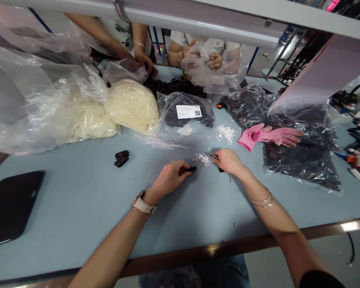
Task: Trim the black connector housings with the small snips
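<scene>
Left hand (170, 176) pinches narrow black plastic-looking part (189, 170), right hand (229, 161) slim dark-silver tool (215, 156) — seemingly unfinished: tiny white rods (203, 159) lie loose.

On my right I see pink gloves (253, 136), and on my left a flat black object (13, 204) and a bulging cream-filled bag (132, 104).

We are counting two white-piece piles (227, 134) around our twelve o'clock, two black parts (121, 161) at eleven.
</scene>
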Action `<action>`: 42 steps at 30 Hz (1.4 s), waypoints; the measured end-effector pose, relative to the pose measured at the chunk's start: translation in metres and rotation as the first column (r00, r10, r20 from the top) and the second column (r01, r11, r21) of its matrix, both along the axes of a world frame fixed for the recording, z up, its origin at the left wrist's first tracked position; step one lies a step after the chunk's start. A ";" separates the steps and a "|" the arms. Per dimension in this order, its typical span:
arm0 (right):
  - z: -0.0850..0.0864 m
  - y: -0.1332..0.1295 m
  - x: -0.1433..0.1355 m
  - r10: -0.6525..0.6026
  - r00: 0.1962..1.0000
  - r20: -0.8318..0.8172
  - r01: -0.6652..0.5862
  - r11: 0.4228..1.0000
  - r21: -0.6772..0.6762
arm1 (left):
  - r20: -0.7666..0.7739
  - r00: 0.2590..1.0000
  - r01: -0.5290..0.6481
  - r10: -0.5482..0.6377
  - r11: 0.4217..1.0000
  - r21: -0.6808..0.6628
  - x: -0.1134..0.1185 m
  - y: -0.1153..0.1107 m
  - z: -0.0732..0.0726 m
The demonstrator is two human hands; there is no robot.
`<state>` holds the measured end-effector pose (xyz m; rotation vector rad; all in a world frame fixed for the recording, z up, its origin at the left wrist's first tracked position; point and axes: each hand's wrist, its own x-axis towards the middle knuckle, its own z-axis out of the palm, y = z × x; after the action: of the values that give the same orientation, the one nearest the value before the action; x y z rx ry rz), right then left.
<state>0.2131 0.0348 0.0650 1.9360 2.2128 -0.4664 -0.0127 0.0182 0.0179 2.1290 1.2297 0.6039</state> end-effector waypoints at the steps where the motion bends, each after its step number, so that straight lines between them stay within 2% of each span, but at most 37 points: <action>1: -0.001 0.000 -0.001 0.002 1.000 -0.003 -0.002 1.000 -0.005 | -0.001 1.000 -0.002 0.002 1.000 -0.002 0.000 0.000 0.000; 7: -0.008 0.001 -0.004 0.029 1.000 0.005 -0.029 0.999 0.020 | -0.001 1.000 0.006 -0.006 1.000 0.019 0.000 -0.001 -0.003; 13: -0.012 0.001 -0.003 0.052 0.996 -0.074 -0.048 0.997 0.064 | -0.021 1.000 0.012 -0.012 1.000 0.006 0.000 -0.001 -0.001; 24: -0.012 0.004 0.002 -0.073 0.946 -0.316 0.060 0.997 -0.050 | -0.008 1.000 0.013 -0.013 1.000 0.026 0.001 -0.001 -0.001; 33: -0.011 0.002 -0.001 0.011 0.960 -0.279 -0.007 1.000 0.016 | -0.018 1.000 0.015 -0.015 1.000 0.006 0.001 -0.001 -0.001; 36: -0.013 0.001 0.001 0.024 0.928 -0.371 -0.012 0.999 0.035 | -0.012 1.000 0.011 -0.011 1.000 0.013 0.001 -0.001 -0.002; 40: -0.014 -0.002 -0.003 0.010 0.825 -0.565 -0.019 1.000 -0.010 | -0.022 1.000 0.008 -0.008 1.000 -0.005 0.001 -0.001 -0.002; 42: -0.014 -0.005 -0.009 0.026 0.799 -0.601 -0.044 0.999 -0.016 | -0.011 1.000 0.004 -0.004 1.000 -0.015 0.002 -0.001 -0.002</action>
<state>0.2038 0.0301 0.0514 1.9089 2.5596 -1.2563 -0.0111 0.0168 0.0157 2.1244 1.2321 0.5796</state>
